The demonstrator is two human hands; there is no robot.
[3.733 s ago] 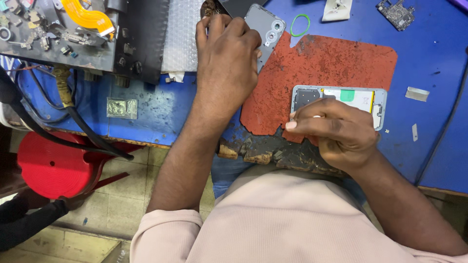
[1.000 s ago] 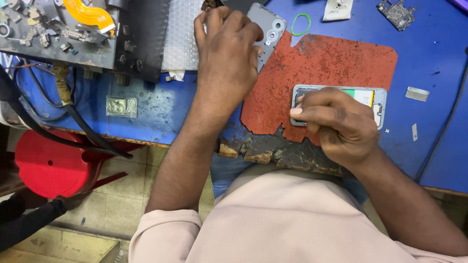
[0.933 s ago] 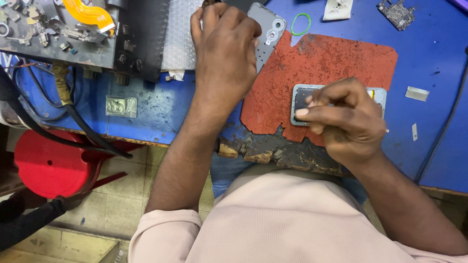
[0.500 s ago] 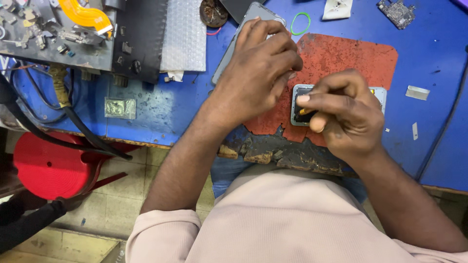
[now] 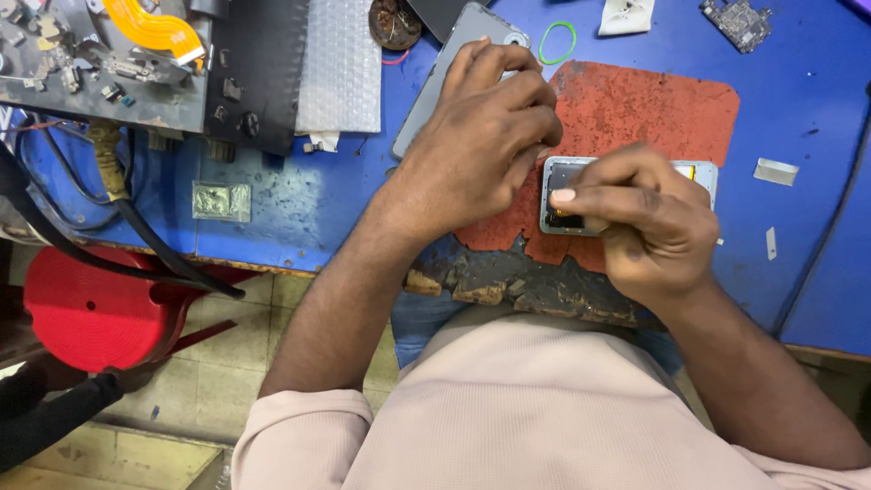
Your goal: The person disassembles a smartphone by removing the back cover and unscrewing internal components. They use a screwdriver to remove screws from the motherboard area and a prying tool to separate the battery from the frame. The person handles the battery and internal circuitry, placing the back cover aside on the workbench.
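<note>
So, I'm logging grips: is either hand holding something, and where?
The right hand pins the opened phone at its left end; the left hand holds nothing visible.

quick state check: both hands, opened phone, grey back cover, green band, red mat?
left hand: fingers curled, resting on the back cover
right hand: pinched, fingertips on the phone
opened phone: back off, flat on mat
grey back cover: detached, flat
green band: loose, untouched
red mat: near edge crumbled

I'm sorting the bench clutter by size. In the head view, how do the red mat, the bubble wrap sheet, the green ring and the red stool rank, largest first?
1. Red mat, partly covered by the hands.
2. Red stool, though it sits lower than the bench, so this place is unsure.
3. Bubble wrap sheet.
4. Green ring, clearly smallest.
</note>
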